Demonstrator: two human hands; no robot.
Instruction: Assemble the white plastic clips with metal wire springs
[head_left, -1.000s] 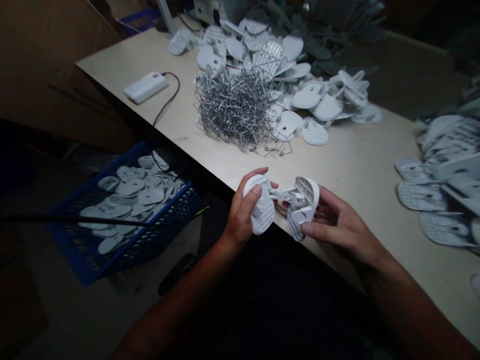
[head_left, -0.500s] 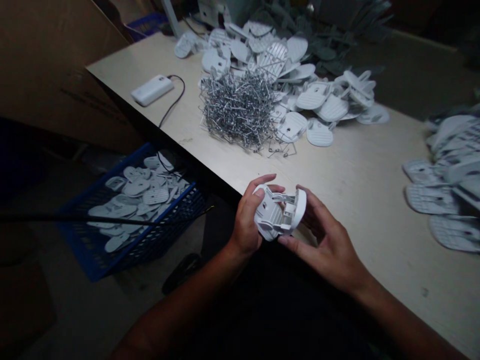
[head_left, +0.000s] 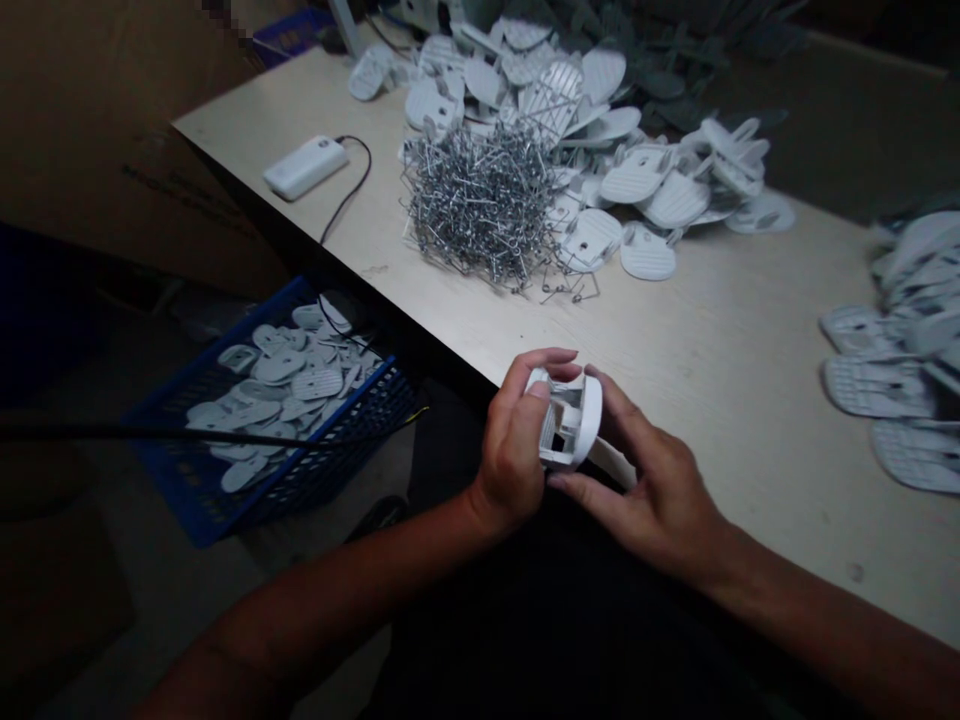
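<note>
My left hand (head_left: 511, 445) is closed around one side of a white plastic clip (head_left: 589, 425), its thumb lying across the ribbed face. From the other side, my right hand (head_left: 664, 490) grips the same clip, fingers behind it and thumb at its lower edge. Two plastic halves seem to sit against each other, with an open hollow between them. Whether a spring is inside cannot be made out. On the table beyond the hands lies a tangled heap of metal wire springs (head_left: 480, 205).
Loose white clip pieces (head_left: 637, 175) are piled behind the springs. More pieces (head_left: 881, 385) lie at the table's right. A white power bank (head_left: 306, 168) with a cable rests near the left edge. Below stands a blue crate (head_left: 169, 500) holding similar pieces. A dark cable (head_left: 225, 436) crosses the left side.
The two clip halves have come closer together between my hands. My left hand has shifted slightly right and turned, hiding more of its half.
</note>
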